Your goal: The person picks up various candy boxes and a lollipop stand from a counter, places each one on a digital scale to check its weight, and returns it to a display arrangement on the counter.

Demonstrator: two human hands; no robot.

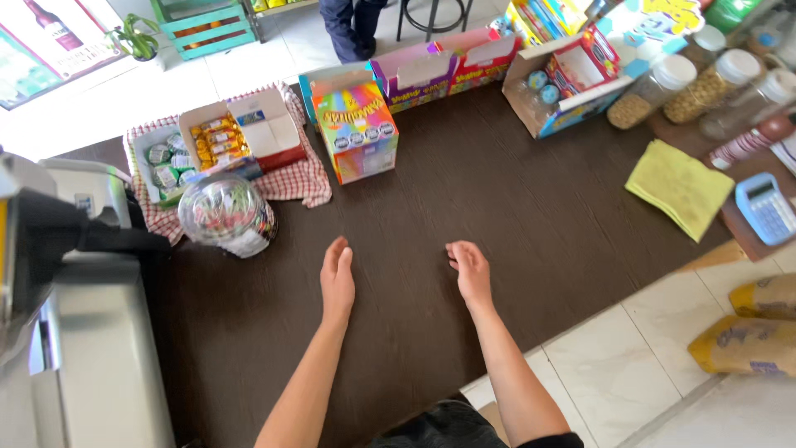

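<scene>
Both hands rest on the dark bench [464, 191], grasping nothing: left hand [337, 278] flat, grip released; right hand [469, 270] loosely curled. Nearest, at ten o'clock, a clear round jar [225, 214] of wrapped sweets lies tipped; it could roll if nudged. Open box [217, 141] behind holds yellow packets

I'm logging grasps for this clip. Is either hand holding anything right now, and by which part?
Nothing is held. The left hand lies flat on the dark counter; the right hand rests there with fingers curled, empty.
</scene>
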